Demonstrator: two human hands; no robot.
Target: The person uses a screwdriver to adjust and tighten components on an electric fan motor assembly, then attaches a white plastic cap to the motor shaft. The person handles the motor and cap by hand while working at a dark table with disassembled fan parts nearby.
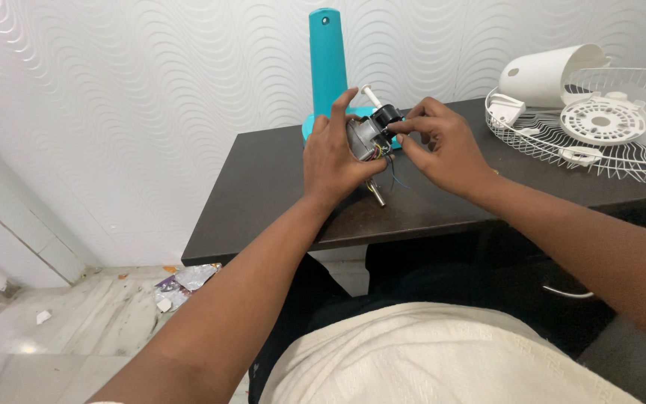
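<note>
over a dark table [263, 187], left hand [334, 161] grips a fan motor [368, 138] while right hand [443, 146] pinches its black part [387, 116].

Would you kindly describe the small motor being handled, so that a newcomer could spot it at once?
Start at the dark table against the wavy white wall, in front of the teal fan stand. Above it, the left hand and right hand hold the motor between them. It alone is grey metal, with a bare shaft and trailing coloured wires.

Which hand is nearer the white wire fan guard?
Right. The right hand pinches the fan motor, left of the white wire fan guard; the left hand is farther left.
</note>
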